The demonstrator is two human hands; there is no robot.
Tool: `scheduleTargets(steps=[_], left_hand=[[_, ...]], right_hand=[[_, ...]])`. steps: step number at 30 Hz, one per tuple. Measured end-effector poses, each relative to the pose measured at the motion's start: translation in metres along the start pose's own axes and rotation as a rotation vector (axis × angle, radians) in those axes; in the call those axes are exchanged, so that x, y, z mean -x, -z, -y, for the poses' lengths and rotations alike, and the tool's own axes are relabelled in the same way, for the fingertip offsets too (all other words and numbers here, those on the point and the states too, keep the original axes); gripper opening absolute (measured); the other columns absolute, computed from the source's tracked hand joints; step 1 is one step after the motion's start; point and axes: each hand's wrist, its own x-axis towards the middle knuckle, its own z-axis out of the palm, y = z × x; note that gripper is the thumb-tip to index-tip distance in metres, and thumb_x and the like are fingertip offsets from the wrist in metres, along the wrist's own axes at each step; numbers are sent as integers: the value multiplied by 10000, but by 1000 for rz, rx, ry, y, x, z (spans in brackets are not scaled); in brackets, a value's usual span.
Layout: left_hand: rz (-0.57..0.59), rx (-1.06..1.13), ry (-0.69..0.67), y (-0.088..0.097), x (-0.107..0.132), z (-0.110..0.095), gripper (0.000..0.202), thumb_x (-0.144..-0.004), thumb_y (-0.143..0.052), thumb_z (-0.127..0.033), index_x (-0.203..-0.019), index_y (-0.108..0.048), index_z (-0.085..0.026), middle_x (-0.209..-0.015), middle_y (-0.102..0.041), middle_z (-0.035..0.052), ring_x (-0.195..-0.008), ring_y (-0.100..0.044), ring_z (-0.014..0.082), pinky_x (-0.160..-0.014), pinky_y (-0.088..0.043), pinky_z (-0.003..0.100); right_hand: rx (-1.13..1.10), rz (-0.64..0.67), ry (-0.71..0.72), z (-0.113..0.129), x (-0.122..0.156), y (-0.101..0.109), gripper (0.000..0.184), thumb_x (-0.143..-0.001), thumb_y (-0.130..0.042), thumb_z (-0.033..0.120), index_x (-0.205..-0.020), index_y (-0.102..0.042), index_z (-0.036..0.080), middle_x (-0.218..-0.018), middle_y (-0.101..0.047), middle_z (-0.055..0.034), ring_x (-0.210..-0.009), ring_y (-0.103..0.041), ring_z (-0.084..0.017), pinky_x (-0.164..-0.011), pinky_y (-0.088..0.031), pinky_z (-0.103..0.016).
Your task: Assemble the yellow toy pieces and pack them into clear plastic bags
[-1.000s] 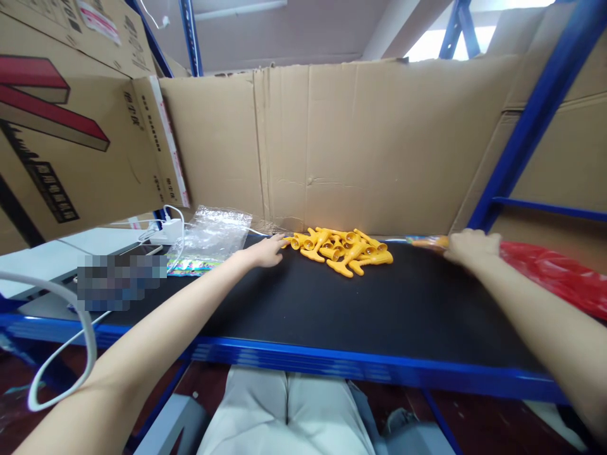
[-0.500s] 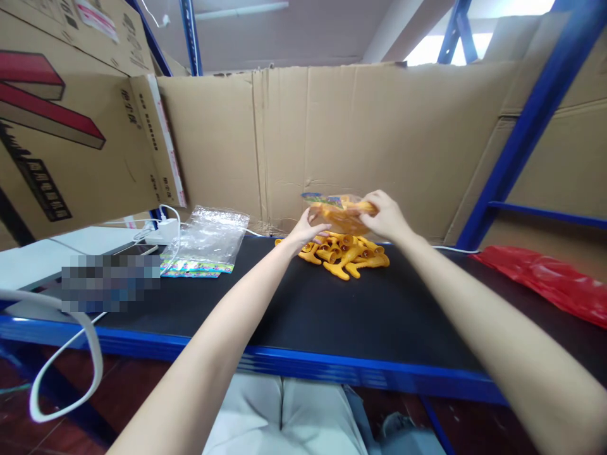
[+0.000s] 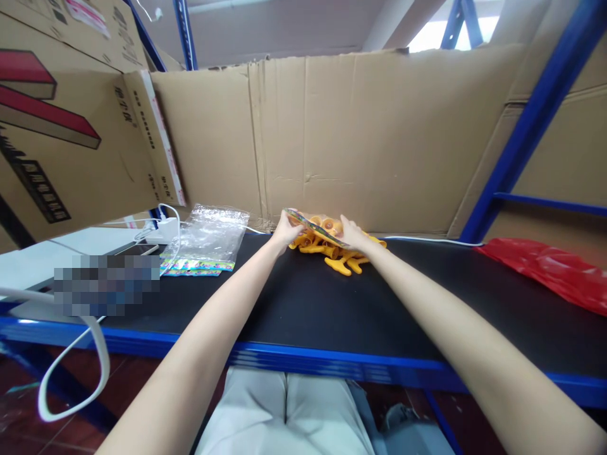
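Note:
A clear plastic bag (image 3: pixel 317 229) with a colourful printed strip spans the space between my hands, over the pile. My left hand (image 3: pixel 286 232) is closed on the strip's left end. At its right end, my right hand (image 3: pixel 353 234) grips the bag. Yellow-orange plastic pieces show through and behind the bag; which of them lie inside is hard to make out. Below it, a heap of the same yellow plastic pieces (image 3: pixel 337 264), some with hollow round ends and some with forked tail-like ends, rests on the black tabletop (image 3: pixel 322 316).
Clear bags with printed strips (image 3: pixel 213 243) lie at the left, beside a white power strip (image 3: pixel 164 230) and cables. A red plastic bag (image 3: pixel 545 268) lies at the right. Cardboard (image 3: pixel 379 139) walls the back; a blue post (image 3: pixel 526 126) slants on the right.
Both hands have come down with the bag onto the pile. My right hand has moved left and lower, and the printed strip now tilts down to the right.

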Motion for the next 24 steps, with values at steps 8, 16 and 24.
scheduleTargets(steps=[8, 16, 24], left_hand=[[-54, -49, 190, -3, -5, -9, 164, -673, -504, -133, -836, -506, -148, -661, -618, 58, -578, -620, 173, -550, -488, 276], [51, 295, 259, -11, -8, -11, 138, -830, -354, -279, -910, -439, -205, -746, -603, 7, -558, -609, 124, -519, -468, 234], [-225, -207, 105, -4, -48, -22, 90, -743, -516, -191, -692, -579, -150, -577, -557, -6, -512, -555, 104, -496, -415, 191]], right_hand=[[-104, -306, 346, 22, 46, 26, 645, -778, -479, 469, -1353, -280, 257, -1302, -415, -88, -1134, -444, -272, -919, -360, -475], [-476, -491, 279, 30, 26, 43, 237, -784, -505, 331, -784, -672, 163, -807, -651, -77, -753, -618, -199, -725, -493, -358], [-1061, -188, -280, 68, 1, 84, 110, -783, -520, 165, -860, -583, 117, -636, -607, -35, -381, -551, -114, -423, -512, -284]])
